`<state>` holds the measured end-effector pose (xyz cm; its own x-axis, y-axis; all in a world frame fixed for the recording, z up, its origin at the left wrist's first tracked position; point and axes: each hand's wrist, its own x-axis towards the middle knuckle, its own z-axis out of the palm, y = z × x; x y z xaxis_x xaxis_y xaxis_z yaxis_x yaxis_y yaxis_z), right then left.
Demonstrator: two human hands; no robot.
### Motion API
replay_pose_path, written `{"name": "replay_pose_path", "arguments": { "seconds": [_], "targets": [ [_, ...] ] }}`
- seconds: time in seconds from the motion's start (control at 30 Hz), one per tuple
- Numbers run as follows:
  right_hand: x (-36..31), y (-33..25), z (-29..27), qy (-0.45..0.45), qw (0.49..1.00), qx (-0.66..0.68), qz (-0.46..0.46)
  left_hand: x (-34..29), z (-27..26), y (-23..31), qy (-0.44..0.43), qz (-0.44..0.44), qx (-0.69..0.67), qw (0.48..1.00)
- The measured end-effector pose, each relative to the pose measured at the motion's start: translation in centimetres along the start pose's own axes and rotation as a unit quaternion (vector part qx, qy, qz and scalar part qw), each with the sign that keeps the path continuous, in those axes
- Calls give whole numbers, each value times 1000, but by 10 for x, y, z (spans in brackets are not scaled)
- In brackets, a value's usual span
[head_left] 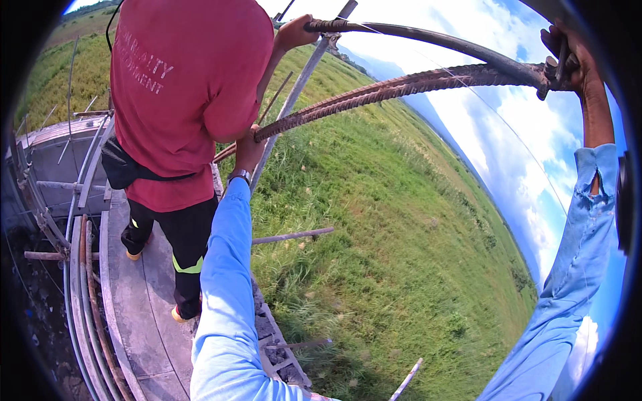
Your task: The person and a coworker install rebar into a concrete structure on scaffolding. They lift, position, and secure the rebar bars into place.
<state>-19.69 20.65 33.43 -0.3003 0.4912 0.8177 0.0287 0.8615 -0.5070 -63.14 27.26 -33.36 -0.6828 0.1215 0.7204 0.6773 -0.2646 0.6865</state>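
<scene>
My left hand, with a watch at the wrist, is closed around rusty ribbed rebar near a slanted grey pole. From there the rebar runs up to the right, where my raised right hand is wrapped around its far end. A smoother dark bar meets the rebar beside that hand; how they join is hard to make out. A co-worker in a red shirt stands ahead with their back to me. The co-worker's hand is at the dark bar's other end.
A narrow concrete walkway runs under the co-worker's feet, with long poles along its left side. A drop to grassy ground lies on the right. Short rods stick out from the edge. A thin line crosses the sky.
</scene>
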Motion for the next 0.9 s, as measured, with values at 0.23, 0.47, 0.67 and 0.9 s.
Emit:
{"name": "replay_pose_path", "arguments": {
  "seconds": [0.23,0.47,0.67,0.9],
  "targets": [
    [4,-2,-5,-1,1000,11,5,5,-12,7,-20,-31,23,999],
    [6,-4,-4,6,1000,15,17,-6,-7,27,10,-1,11,1000],
    [10,-6,-2,16,999,11,26,-8,-9,26,-34,-21,34,999],
    [20,-1,-17,-37,999,-20,11,-8,-14,36,-28,-63,24,997]
  ]
}}
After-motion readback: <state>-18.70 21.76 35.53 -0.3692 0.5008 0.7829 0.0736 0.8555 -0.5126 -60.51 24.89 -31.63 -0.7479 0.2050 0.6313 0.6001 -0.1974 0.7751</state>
